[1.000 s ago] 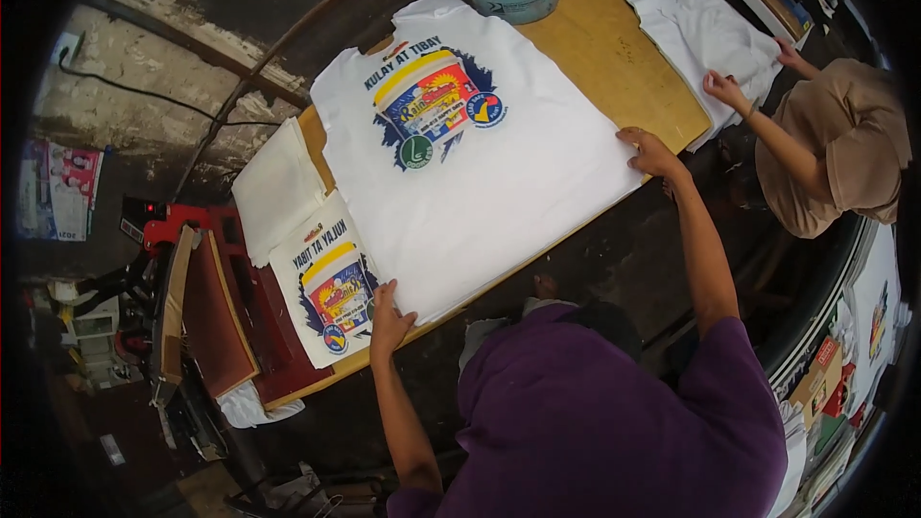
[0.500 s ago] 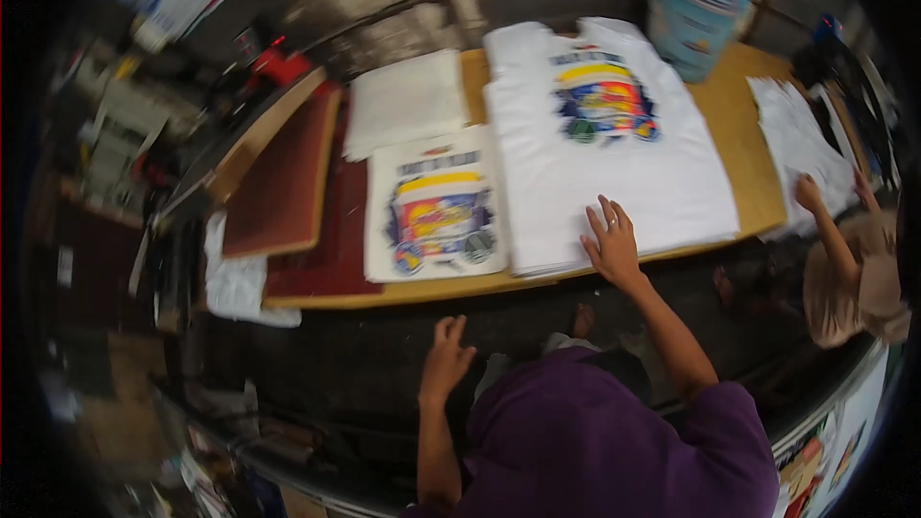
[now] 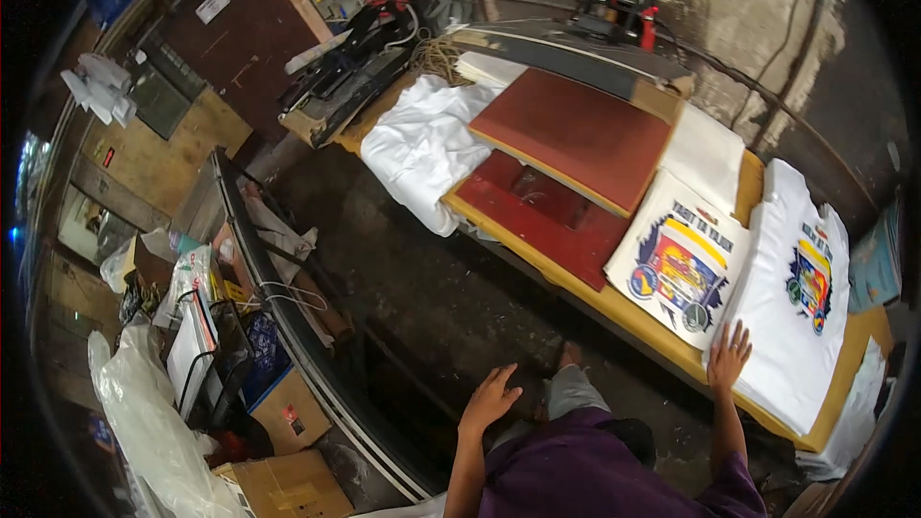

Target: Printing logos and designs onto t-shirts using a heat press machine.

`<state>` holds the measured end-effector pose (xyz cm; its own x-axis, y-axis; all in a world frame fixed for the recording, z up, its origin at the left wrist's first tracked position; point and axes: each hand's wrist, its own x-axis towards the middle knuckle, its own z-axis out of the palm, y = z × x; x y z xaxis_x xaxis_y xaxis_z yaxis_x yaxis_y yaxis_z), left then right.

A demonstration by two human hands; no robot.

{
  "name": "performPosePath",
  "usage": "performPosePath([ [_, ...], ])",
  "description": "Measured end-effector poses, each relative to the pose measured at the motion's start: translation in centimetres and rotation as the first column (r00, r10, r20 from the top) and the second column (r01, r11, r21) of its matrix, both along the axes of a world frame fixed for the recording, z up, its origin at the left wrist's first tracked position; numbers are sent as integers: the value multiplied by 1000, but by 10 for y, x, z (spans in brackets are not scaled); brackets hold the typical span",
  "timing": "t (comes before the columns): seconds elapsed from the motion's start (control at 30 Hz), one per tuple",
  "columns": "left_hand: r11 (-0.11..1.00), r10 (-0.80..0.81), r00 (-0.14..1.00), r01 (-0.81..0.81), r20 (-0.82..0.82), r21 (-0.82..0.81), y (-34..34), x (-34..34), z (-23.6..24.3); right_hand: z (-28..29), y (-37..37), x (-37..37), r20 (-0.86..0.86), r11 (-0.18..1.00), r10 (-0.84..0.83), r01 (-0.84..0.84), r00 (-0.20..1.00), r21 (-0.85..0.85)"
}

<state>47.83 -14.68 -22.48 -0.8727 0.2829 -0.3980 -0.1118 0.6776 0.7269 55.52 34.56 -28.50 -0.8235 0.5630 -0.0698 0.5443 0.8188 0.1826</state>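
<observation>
My right hand (image 3: 730, 357), fingers spread, rests at the near left edge of a stack of white T-shirts (image 3: 791, 369) with a colourful print on the top one. It holds nothing. Just left of the shirts lies a pile of off-white sheets (image 3: 659, 221) bearing a similar print, with blank pale sheets (image 3: 705, 153) behind. My left hand (image 3: 491, 399) hangs in the air over the dark floor, fingers loosely stretched out, touching nothing. Farther left on the table, a reddish-brown board (image 3: 580, 134) sits raised and tilted above a red flat surface (image 3: 552, 206).
Crumpled white cloth (image 3: 422, 149) drapes over the yellow table's (image 3: 614, 305) left part. A blue bucket (image 3: 875, 264) stands at the far right. A black-edged bench (image 3: 278, 302) on the left borders a cardboard box (image 3: 288, 489) and clear plastic (image 3: 144, 412).
My view has swung left, so the table now runs diagonally at the right. My right hand has shifted to the shirts' left edge. The co-worker at right is out of view.
</observation>
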Motion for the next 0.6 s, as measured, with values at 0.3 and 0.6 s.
performPosePath([
  [0.3, 998, -57, 998, 56, -40, -39, -81, -103, -53, 27, -8, -25, 204, 989, -123, 136, 971, -54],
  [0.6, 982, 174, 949, -147, -264, 120, -119, -347, -61, -40, -25, -46, -368, 921, -267, 349, 891, 175],
])
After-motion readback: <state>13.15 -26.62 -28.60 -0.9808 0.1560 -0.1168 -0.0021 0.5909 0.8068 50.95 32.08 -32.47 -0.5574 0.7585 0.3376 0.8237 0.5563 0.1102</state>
